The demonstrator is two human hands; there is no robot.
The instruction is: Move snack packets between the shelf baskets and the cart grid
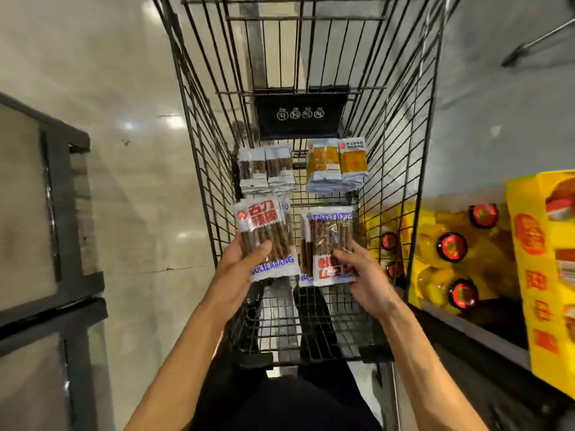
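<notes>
Holding a packet in each hand, the person stands at the near end of the cart, and the job looks part-way through. The left hand grips a packet of brown sticks, thumb curled across its front and fingers behind it, at the near left of the cart floor. The edge of at least one more packet of the kind shows just behind it. The right hand grips a second brown-stick packet, its print upside down, thumb on the front and fingers round its near right corner, at the near right. More packets of that kind lie just beside it on its left. Whether either held packet rests on the wire floor or is lifted off it I cannot tell. At the far end two stacks are laid down, a far-left stack of brown sticks and a far-right stack of orange packets, both below the black placard. So four spots of the grid appear filled or in hand. Which way these two packets are going, into the cart or out of it, cannot be read here, and no shelf basket shows plainly. On the right there is only a shelf of yellow bottles and a yellow box. How many packets remain to move cannot be judged.
</notes>
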